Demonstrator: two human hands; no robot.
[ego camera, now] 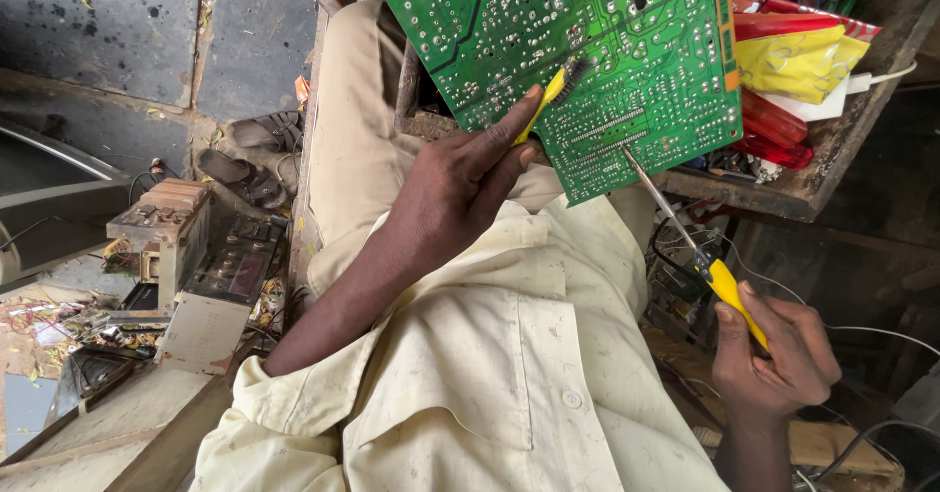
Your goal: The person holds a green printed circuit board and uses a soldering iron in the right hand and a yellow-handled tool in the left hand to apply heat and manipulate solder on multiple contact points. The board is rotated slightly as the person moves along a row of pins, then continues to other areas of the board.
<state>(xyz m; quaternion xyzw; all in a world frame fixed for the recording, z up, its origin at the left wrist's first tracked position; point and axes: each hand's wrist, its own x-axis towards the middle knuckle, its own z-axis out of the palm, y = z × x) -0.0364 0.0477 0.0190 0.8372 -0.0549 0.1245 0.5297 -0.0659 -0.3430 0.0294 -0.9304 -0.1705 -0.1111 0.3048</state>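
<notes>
While the left hand (460,184) pinched a yellow-handled brush (550,98) between thumb and forefinger, its bristles touched the green circuit board (607,51) at 12 o'clock; the right hand (774,360), at 4 o'clock, closed around the yellow handle of a soldering iron (690,242), whose tip met the board's lower edge; red and yellow packets (793,61) lay on a wooden bench (832,149) at 2 o'clock; 2 sandals (245,159) rested at 9 o'clock.
</notes>
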